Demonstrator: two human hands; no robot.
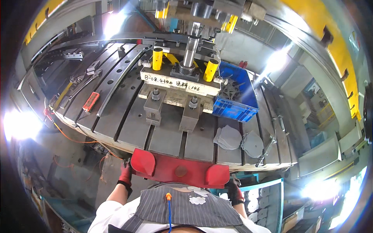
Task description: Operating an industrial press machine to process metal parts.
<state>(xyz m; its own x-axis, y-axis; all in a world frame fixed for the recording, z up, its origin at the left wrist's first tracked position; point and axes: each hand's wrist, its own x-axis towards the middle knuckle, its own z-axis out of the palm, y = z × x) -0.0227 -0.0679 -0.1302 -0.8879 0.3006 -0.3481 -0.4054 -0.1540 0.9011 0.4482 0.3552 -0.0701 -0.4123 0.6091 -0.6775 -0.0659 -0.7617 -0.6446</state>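
Slotted press bed [165, 141], w/ red panel [194, 174] approx. mid front edge. L hand [125, 173] at panel's L end, R hand [235, 192] at its R end; both gloved, can't tell if spread or pressed tog.

Glaring lights [22, 126], bent edges, dark rim

Wide red panel [180, 171], apparently metal.
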